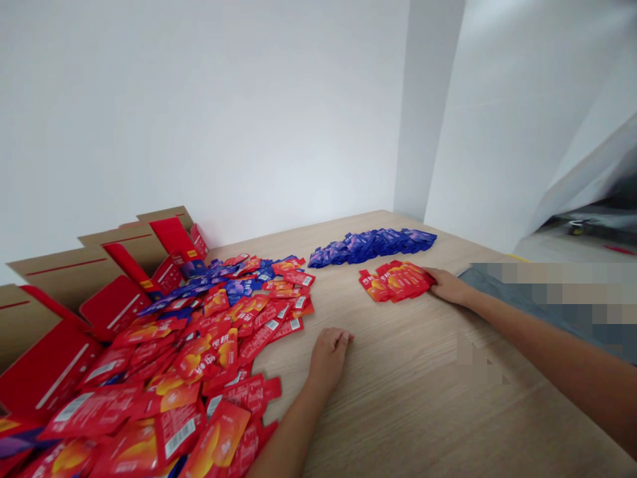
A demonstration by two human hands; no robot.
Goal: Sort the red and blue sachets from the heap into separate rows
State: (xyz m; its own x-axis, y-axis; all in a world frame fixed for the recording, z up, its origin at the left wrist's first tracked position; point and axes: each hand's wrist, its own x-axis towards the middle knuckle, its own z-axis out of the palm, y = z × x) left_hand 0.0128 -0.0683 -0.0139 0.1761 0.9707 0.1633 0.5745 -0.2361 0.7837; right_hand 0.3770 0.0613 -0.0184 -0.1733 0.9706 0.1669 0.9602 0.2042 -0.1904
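My left hand [328, 355] rests on the wooden table [423, 398], fingers curled loosely down, right beside the edge of a big heap of red packets [199, 358] mixed with a few blue ones. It holds nothing that I can see. My right hand [450, 285] reaches far across the table and touches the right end of a small fanned row of red packets [395, 281], fingers against them. Behind that row lies a longer row of blue packets [371, 244].
Open cardboard boxes with red flaps [99, 279] stand at the left behind the heap. White walls close the table's far side, with a corner pillar [423, 133] at the back right. A blurred patch covers the area at the right edge.
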